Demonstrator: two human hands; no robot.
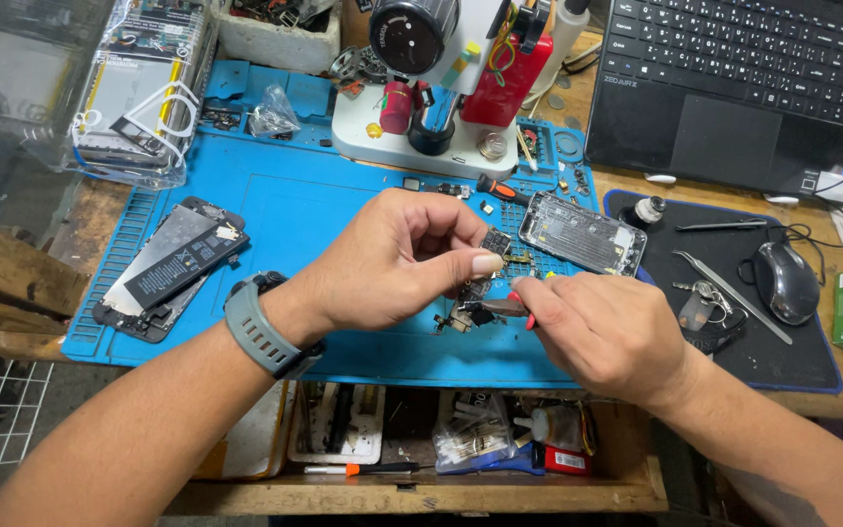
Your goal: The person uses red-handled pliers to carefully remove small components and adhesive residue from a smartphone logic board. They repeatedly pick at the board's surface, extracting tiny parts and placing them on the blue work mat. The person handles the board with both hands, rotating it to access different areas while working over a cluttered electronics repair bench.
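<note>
- The left hand (392, 259), with a grey strap watch (263, 334) on its wrist, sits at the centre of the frame, its thumb and forefinger pinched shut on a small dark circuit part with trailing flex cables (485, 278).
- The right hand (609, 332), just right of centre, is curled closed around a red-handled metal tool (511, 307); the tool's tip meets the lower end of the circuit part.
- That part is held above the blue silicone work mat (295, 205) that covers the middle of the wooden table (100, 220).
- Just above and right of the hands, an opened silver phone housing (582, 232) lies flat on the mat.
- At the left of the mat lies a black phone body with a black rectangular battery (173, 263), tilted diagonally.
- At top centre stands a white-based microscope (421, 88), with an orange-handled screwdriver (498, 188) lying just below its base.
- In the upper left, clear plastic packages (139, 88) rest on the table edge.
- At the upper right, a black laptop (743, 83) lies open; below it, a black mouse pad with a blue rim (802, 361) carries a black computer mouse (784, 281), metal tweezers (734, 293) and a bunch of keys (697, 303).
- At the bottom of the frame, an open wooden drawer (421, 488) holds small bags and tools.
</note>
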